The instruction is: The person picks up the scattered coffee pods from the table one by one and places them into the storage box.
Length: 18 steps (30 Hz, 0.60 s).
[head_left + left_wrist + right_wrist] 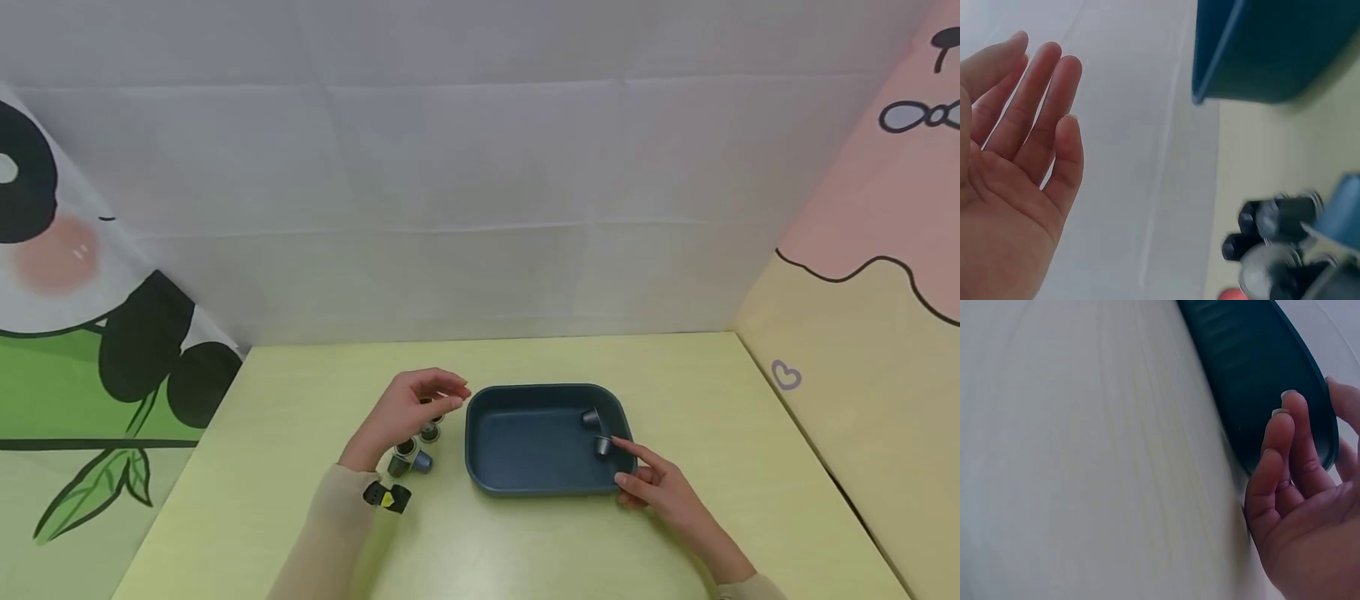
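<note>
My left hand (420, 406) hovers left of the dark blue tray (480, 479), fingers loosely extended and nothing in them; its palm shows in the left wrist view. Below and beside it stands a cluster of small coffee capsules (422, 462), black, silver and blue. My right hand (656, 483) is at the tray's right end, index finger reaching over the rim and thumb apart from it near the front corner. One dark capsule (590, 418) lies inside the tray. A silver-grey capsule (603, 446) is right by the index fingertip, inside the rim.
The pale yellow table (525, 550) carries the tray near its middle. A white backdrop (480, 275) rises behind the table, with printed panels on the left and right sides. A bit of red (1233, 294) shows among the capsules in the left wrist view.
</note>
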{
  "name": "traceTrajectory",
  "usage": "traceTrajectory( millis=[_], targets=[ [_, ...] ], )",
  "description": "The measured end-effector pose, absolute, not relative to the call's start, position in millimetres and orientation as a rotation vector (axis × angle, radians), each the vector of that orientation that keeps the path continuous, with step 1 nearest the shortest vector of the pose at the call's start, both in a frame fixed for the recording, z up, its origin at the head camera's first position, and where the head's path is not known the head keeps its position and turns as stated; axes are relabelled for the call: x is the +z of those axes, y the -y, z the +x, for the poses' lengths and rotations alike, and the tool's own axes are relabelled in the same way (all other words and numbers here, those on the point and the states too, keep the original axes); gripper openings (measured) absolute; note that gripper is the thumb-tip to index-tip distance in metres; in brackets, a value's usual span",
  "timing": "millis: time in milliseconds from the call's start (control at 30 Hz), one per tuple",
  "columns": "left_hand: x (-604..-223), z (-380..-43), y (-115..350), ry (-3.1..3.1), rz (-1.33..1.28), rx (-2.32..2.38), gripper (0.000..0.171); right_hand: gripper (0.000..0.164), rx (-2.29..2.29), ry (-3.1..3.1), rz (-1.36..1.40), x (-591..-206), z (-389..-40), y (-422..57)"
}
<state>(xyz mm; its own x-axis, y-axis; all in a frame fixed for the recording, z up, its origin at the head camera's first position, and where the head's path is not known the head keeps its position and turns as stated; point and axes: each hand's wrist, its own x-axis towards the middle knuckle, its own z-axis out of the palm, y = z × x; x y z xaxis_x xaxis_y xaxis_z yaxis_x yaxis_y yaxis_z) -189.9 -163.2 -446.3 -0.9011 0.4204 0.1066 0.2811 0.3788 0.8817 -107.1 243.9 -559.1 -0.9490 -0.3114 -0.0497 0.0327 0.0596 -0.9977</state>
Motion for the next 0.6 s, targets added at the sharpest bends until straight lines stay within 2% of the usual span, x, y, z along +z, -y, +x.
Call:
traceTrajectory(
  millis=[300,600],
  targets=[
    [-470,-173,208,-2.471,0.495,1.612,0.029,0.056,-1.978,-2.089,-0.278,-561,-109,-244],
    [-497,-157,242,-2.569,0.425,1.540,0.027,0.058,-1.985,-2.081,-0.264,-561,-108,-244]
  ],
)
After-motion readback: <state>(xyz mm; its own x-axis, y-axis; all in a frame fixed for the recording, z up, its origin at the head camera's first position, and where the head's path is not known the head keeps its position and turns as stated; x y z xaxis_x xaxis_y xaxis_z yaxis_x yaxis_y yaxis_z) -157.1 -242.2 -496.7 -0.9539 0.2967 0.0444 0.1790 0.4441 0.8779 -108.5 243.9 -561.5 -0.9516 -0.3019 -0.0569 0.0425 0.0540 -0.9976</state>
